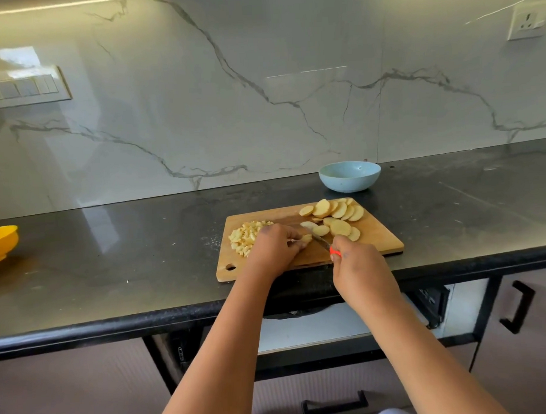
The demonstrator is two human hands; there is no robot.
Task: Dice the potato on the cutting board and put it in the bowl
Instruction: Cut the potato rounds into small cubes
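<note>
A wooden cutting board [376,240] lies on the dark counter near its front edge. Round potato slices [338,210] are spread over the board's far right part. A heap of diced potato [243,235] sits at its far left. My left hand [276,250] holds a small stack of potato pieces [306,238] down at the board's middle, fingers curled over it. My right hand [357,265] grips a knife with an orange handle [335,251]; its blade [319,240] angles up-left to the pieces under my left hand. A pale blue bowl [350,175] stands behind the board by the wall.
A yellow bowl [0,242] sits at the counter's far left edge of view. A marble backsplash rises behind, with switch plates [23,88] on the left and a socket [527,23] at the upper right. Cabinet drawers and handles [516,306] hang below the counter.
</note>
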